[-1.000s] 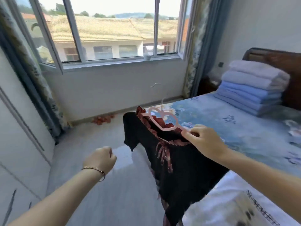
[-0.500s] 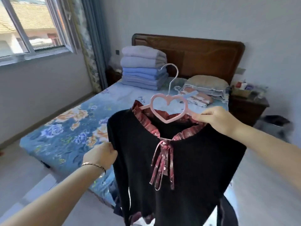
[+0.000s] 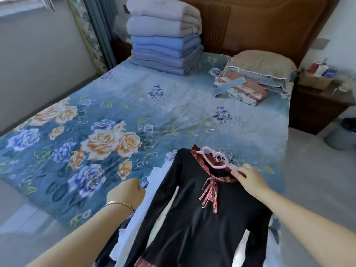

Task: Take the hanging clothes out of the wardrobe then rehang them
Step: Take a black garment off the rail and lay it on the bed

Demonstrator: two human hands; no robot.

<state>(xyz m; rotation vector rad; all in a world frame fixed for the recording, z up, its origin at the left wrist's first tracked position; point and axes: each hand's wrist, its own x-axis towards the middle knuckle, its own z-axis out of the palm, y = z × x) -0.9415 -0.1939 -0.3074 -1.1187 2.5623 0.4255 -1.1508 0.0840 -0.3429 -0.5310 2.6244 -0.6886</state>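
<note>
With the right hand grip pinched on the pink hanger, the black dress is being laid on the bed; release probably comes next, and whether the curled left hand holds anything is unclear.

No text, label, brand or number can be read. The small red, white and blue packets in the basket on the bedside table at the far right are too blurred and too small for any print to be made out.
</note>
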